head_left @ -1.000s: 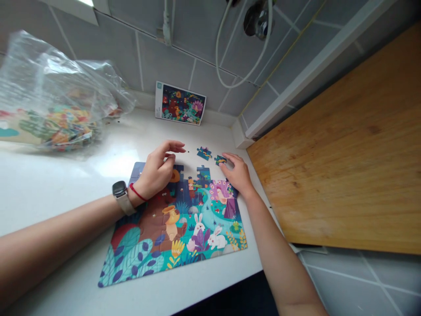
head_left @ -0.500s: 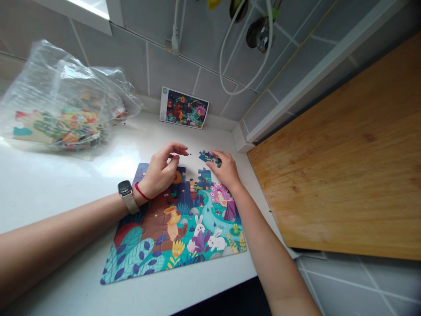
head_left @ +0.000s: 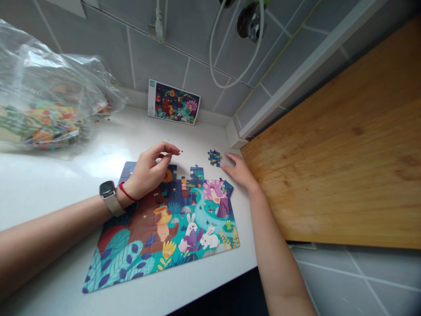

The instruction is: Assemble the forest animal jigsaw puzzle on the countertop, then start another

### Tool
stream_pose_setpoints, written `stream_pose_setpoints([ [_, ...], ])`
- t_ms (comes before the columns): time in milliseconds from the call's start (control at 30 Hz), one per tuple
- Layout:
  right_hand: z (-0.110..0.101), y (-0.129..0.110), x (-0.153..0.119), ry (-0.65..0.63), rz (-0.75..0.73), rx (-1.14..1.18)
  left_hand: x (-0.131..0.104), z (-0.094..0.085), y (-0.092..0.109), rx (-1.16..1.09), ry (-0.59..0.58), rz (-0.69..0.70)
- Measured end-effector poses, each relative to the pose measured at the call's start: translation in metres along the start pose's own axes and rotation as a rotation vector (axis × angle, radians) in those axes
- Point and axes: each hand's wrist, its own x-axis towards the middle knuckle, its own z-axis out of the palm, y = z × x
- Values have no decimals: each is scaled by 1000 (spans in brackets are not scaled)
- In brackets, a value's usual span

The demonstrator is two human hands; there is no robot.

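A jigsaw puzzle (head_left: 194, 215) with a forest scene of white rabbits and a brown bear lies on the white counter, its upper edge uneven. My left hand (head_left: 148, 169), with a watch at the wrist, rests over its upper left part, fingers curved, thumb apart, holding nothing. To the right, my right hand (head_left: 241, 171) is open, thumb and fingers spread beside a small cluster of joined puzzle pieces (head_left: 215, 158). The cluster lies on the counter just off the fingertips. One dark puzzle piece (head_left: 227, 188) sits tilted at the puzzle's upper right corner.
A clear plastic bag (head_left: 55, 105) of loose pieces sits at the left. Against the tiled wall leans a picture card (head_left: 174, 102). A white cable (head_left: 212, 57) hangs above. On the right stands a wooden board (head_left: 338, 145); the counter's front edge (head_left: 210, 289) is below.
My right hand has let go of the joined pieces and drawn away to the right, spreading its fingers. The tilted corner piece now shows. My left hand keeps its place over the puzzle; the view has shifted.
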Motion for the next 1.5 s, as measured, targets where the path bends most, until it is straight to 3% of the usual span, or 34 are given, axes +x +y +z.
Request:
stream_pose_setpoints([
  [200,3,-16,-4,-101,25,-150,1,-1,-1,48,-32,-13],
  [333,-23,-35,-21,-226,88,-215,1,0,-2,64,-25,-3],
  [467,-48,-54,-42,-520,174,-312,1,0,1,71,-37,-1],
  [533,-51,-57,-44,-546,196,-365,1,0,2,72,-37,-10],
  [733,-40,-43,-31,-504,204,-180,1,0,4,60,-24,-9],
  [867,-33,-30,-20,-336,134,55,1,0,4,52,-28,-21],
  [1000,-19,-21,-9,-218,105,147,1,0,5,45,-34,-39],
  [1200,-1,-19,-6,-202,93,187,1,1,5,23,-29,-48],
  [1500,-7,-23,-9,-246,63,117,1,1,3,27,-39,-37],
])
